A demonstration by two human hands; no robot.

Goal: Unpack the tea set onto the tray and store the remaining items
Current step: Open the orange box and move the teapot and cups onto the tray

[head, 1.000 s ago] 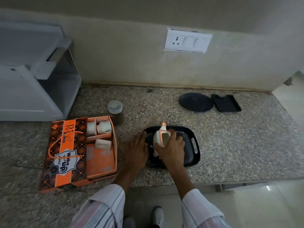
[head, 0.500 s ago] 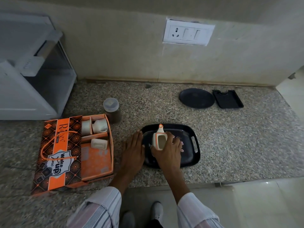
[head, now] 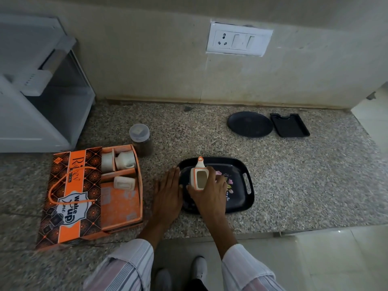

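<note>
A black floral tray (head: 241,177) lies on the granite counter. My right hand (head: 210,194) grips a white teapot with orange trim (head: 199,177) that stands upright on the tray's left part, spout pointing away. My left hand (head: 168,194) rests flat on the counter, fingertips touching the tray's left rim. To the left lies the open orange tea set box (head: 92,192), holding a white cup (head: 107,162), a white jug-like piece (head: 125,161) and a small white rectangular piece (head: 124,183) in its compartments.
A lidded jar of dark granules (head: 141,139) stands behind the box. A round black plate (head: 250,124) and a small black rectangular tray (head: 289,127) lie at the back right. A white appliance (head: 35,101) fills the back left. The counter's front edge runs just below my hands.
My right hand has lowered the teapot from a raised position down onto the tray. My left hand stayed by the tray's left rim.
</note>
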